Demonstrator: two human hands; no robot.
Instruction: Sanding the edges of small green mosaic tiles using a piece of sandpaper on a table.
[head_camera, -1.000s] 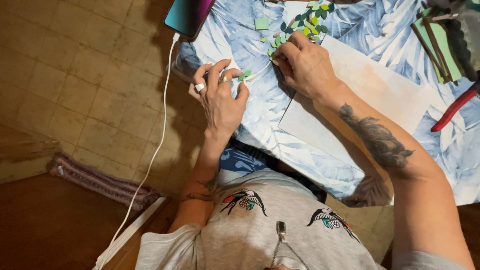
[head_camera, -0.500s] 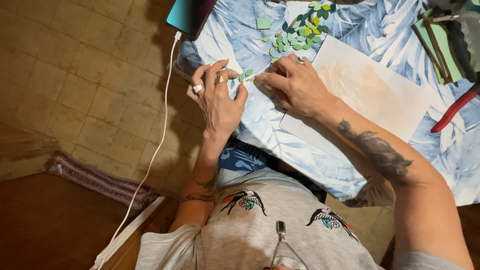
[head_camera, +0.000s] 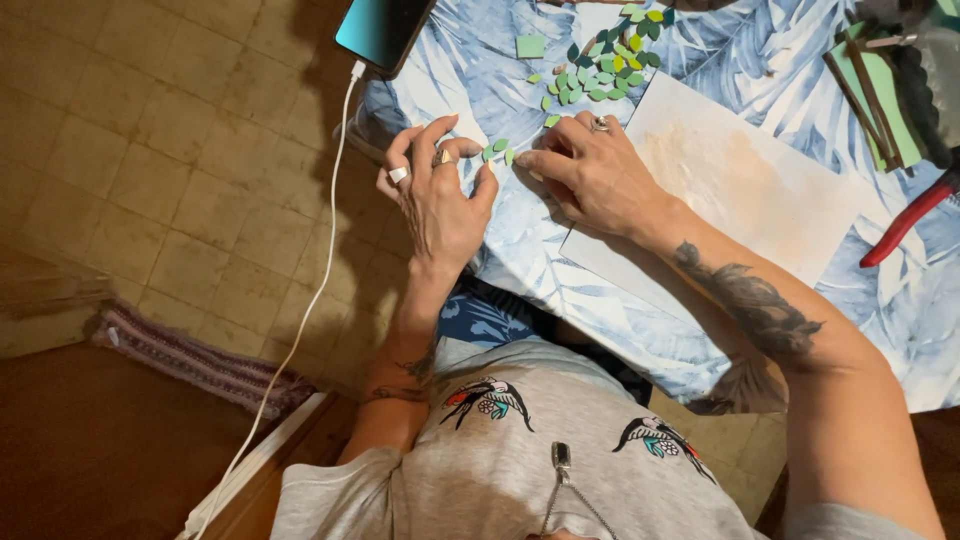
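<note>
2 hands of mine meet at the near-left edge of the table (head_camera: 640, 330), over the blue leaf-print cloth (head_camera: 480, 70). My left hand (head_camera: 435, 195) has its fingers curled loosely, thumb and fingertips drawn towards 3 small green leaf pieces (head_camera: 497, 151) that lie on the cloth just at its fingertips; I cannot tell whether I am pinching one or only touching it. My right hand (head_camera: 595, 175) lies flat beside them, fingers bent and pointing left, its forefinger tip right next to the same pieces, holding nothing that I can see. Both hands wear rings.

Under my right wrist and forearm lies a pale sheet (head_camera: 740, 190) with a faint brownish stain, spreading to the right. Just beyond my right knuckles is a heap of leaf shapes (head_camera: 600, 65) in several greens, with 1 or 2 yellow ones, and a small green square (head_camera: 530, 46) sits on the cloth to its left. At the far left corner a phone (head_camera: 385, 30) with a turquoise screen overhangs the table edge, and a white cable (head_camera: 310, 300) runs from it down over the tiled floor (head_camera: 150, 150). At the right edge a red-handled tool (head_camera: 910, 220) lies, with green strips (head_camera: 870, 80) beyond it.
</note>
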